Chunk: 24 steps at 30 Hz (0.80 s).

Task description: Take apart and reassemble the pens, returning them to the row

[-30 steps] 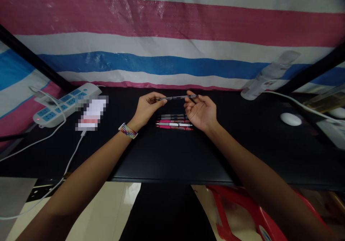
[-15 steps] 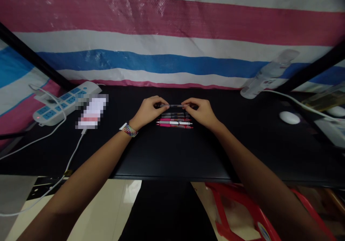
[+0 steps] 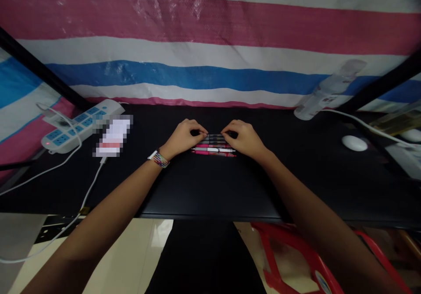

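Several pens lie side by side in a row on the black table (image 3: 210, 184). Nearest me are a pink-and-red pen (image 3: 213, 153) and a white pen with a pink grip (image 3: 213, 149). Behind them are darker, clear-barrelled pens, the farthest a dark pen (image 3: 215, 135) at the back of the row. My left hand (image 3: 186, 137), with a woven wristband, pinches this dark pen's left end. At its right end my right hand (image 3: 243, 139) pinches it between thumb and forefinger. The fingers cover both of its ends.
On the left lie a white power strip (image 3: 108, 108) with blue sockets and a phone (image 3: 113, 136) on a charging cable. A clear bottle (image 3: 305, 110) and a white mouse (image 3: 354, 143) are on the right. A red stool (image 3: 296, 250) stands below the table edge.
Both hands have brought the dark pen toward me, from a little beyond the row to right against the other pens. The pens nearest me have stayed in place.
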{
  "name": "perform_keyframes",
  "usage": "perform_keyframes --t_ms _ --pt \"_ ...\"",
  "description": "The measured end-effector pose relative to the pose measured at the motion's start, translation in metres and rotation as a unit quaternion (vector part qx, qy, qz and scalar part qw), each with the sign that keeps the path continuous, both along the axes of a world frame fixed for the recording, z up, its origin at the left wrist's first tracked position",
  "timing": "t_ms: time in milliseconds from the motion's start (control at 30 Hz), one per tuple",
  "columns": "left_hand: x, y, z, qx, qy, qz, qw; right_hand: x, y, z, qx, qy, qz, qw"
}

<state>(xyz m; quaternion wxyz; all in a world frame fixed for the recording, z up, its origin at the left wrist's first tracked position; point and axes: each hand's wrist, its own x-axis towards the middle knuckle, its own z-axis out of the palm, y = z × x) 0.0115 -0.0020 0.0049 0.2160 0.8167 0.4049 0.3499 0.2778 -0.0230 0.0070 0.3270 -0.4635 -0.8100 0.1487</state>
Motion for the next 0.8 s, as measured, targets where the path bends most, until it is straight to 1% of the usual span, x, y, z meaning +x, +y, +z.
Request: perform_keyframes --t_ms 167,233,333,467,533,600,667,733,800 --pt "0.001 -0.002 0.002 -0.011 -0.014 0.01 1.0 -0.001 -0.001 0.001 -0.002 0.007 -0.006 1.0" --pt "0.002 -0.004 0.001 -0.018 -0.028 0.021 0.999 -0.002 -0.002 0.002 -0.002 0.028 -0.015 0.999" --pt "0.006 -0.009 -0.002 -0.028 -0.061 0.039 0.997 -0.005 -0.002 0.001 -0.01 0.101 -0.038 0.994" --pt "0.014 -0.015 -0.007 -0.043 -0.116 0.056 0.991 -0.011 -0.003 -0.003 -0.042 0.209 -0.084 0.973" --pt "0.017 -0.017 -0.008 -0.05 -0.132 0.06 0.988 -0.012 -0.004 -0.005 -0.061 0.233 -0.098 0.966" --pt "0.02 -0.019 -0.008 -0.055 -0.139 0.061 0.987 -0.011 -0.005 -0.004 -0.058 0.209 -0.107 0.97" --pt "0.02 -0.019 -0.007 -0.055 -0.136 0.06 0.987 -0.009 -0.006 -0.003 -0.033 0.149 -0.111 0.982" --pt "0.02 -0.02 -0.006 -0.048 -0.123 0.057 0.99 -0.007 -0.006 -0.002 -0.015 0.092 -0.104 0.99" --pt "0.02 -0.021 -0.005 -0.035 -0.104 0.056 0.992 -0.005 -0.006 -0.002 -0.019 0.065 -0.093 0.993"
